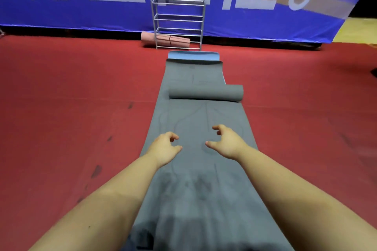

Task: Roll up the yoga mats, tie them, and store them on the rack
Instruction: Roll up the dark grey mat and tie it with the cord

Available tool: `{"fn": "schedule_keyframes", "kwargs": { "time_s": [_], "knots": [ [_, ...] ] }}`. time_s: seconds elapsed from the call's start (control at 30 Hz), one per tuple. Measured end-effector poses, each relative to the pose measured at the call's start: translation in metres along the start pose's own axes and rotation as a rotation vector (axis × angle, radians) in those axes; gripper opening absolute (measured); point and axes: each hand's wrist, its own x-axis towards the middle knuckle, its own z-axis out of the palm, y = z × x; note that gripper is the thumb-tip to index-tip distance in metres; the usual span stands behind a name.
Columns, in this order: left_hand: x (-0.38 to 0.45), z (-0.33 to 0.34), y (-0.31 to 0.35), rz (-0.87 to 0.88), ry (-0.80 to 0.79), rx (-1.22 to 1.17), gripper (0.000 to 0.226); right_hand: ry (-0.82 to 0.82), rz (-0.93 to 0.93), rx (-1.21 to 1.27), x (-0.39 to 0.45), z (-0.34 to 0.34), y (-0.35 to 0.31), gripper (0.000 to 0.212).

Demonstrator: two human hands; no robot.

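Note:
A long grey yoga mat (pixel 195 179) lies flat on the red carpet, running away from me. Across it farther off sits a grey rolled mat (pixel 206 92), slightly skewed to the right. A blue mat edge (pixel 193 55) peeks out beyond the grey mat's far end. My left hand (pixel 166 146) and my right hand (pixel 226 141) hover above the flat mat, fingers loosely curled, holding nothing. Both are well short of the roll. A metal rack (pixel 178 24) stands at the back, with a pink rolled mat (pixel 165 39) on its lowest shelf.
Red carpet (pixel 71 108) spreads on both sides of the mat, with a few dark marks on the left. A blue banner (pixel 81 10) with white characters hangs behind the rack. A yellow floor patch (pixel 359 30) shows at the far right.

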Motion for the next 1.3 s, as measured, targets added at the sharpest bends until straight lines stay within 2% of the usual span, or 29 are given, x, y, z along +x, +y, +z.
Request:
{"fn": "schedule_keyframes", "kwargs": {
  "time_s": [0.33,0.5,0.63,0.7,0.77,0.93,1.07,1.2,1.3],
  "knots": [
    [-0.001,0.091,-0.097,-0.219,-0.169,-0.017,0.040,-0.206,0.113,-0.018,0.007,0.120,0.071,0.068],
    [-0.004,0.129,-0.149,-0.387,-0.231,-0.069,0.037,-0.365,0.167,-0.013,0.014,0.176,0.088,0.064],
    [-0.003,0.158,-0.184,-0.508,-0.313,-0.081,0.044,-0.449,0.187,-0.013,0.028,0.217,0.093,0.067],
    [0.001,0.169,-0.201,-0.530,-0.354,-0.076,0.039,-0.484,0.189,-0.034,0.036,0.238,0.094,0.069],
    [0.007,0.180,-0.212,-0.593,-0.342,-0.102,0.029,-0.511,0.194,-0.070,0.044,0.257,0.095,0.071],
    [0.023,0.210,-0.231,-0.760,-0.298,-0.337,0.040,-0.579,0.180,-0.211,0.060,0.292,0.104,0.083],
    [0.031,0.220,-0.231,-0.835,-0.183,-0.473,0.032,-0.614,0.143,-0.311,0.065,0.301,0.111,0.091],
    [0.034,0.221,-0.219,-0.855,-0.131,-0.564,0.035,-0.614,0.053,-0.395,0.067,0.285,0.116,0.107],
    [0.040,0.214,-0.199,-0.798,-0.119,-0.649,0.024,-0.618,-0.010,-0.479,0.065,0.261,0.122,0.122]
  ]
}}
